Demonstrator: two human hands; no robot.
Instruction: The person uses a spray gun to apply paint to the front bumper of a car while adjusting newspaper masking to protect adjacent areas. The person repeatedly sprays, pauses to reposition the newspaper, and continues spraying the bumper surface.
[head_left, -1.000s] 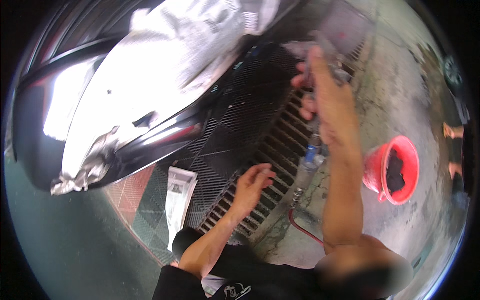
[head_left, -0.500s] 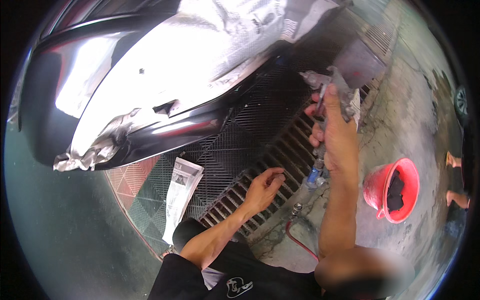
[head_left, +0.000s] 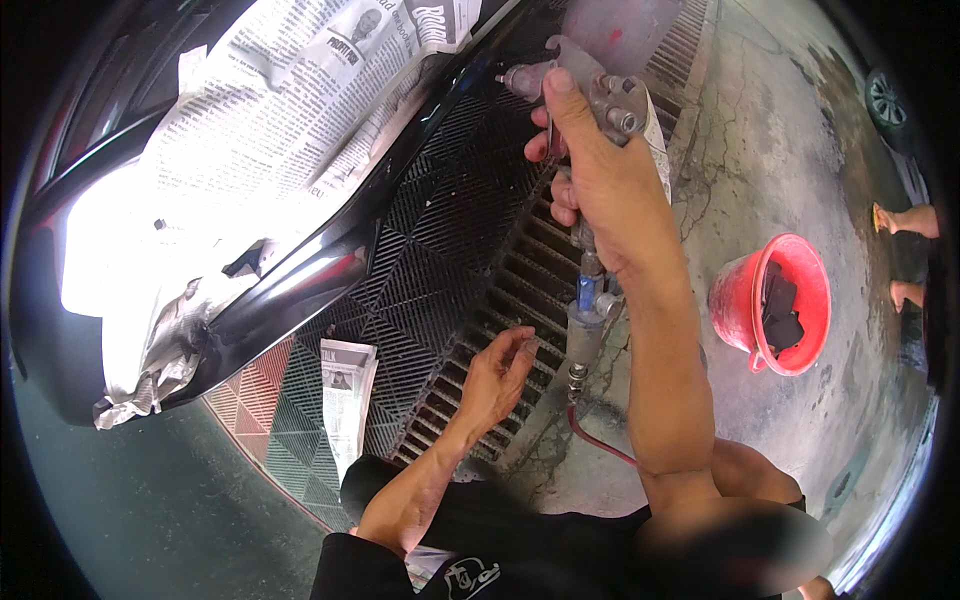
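My right hand (head_left: 605, 180) is closed round a grey metal spray gun (head_left: 600, 85), its thumb over the back and its nozzle toward the left. A greyish translucent cup (head_left: 615, 35) sits just beyond the gun and seems joined to it. Below the grip hang a blue-marked air fitting (head_left: 587, 292) and a red hose (head_left: 592, 438). My left hand (head_left: 497, 375) hovers over the floor grate, fingers loosely bent and slightly apart, with nothing visible in them. Left of the gun is a glossy black car panel (head_left: 300, 270), largely covered with newspaper (head_left: 270, 120).
A red bucket (head_left: 735, 300) holding dark pieces stands on the concrete at right. Folded newspaper (head_left: 345, 400) lies on the tiled floor mat (head_left: 405, 255) beside a metal grate (head_left: 520, 290). At the right edge are another person's lower legs (head_left: 905, 222) and a car wheel (head_left: 887, 97).
The view has shifted. My right hand and the spray gun appear farther up and left, nearer the papered panel in the picture. My left hand keeps its loose pose.
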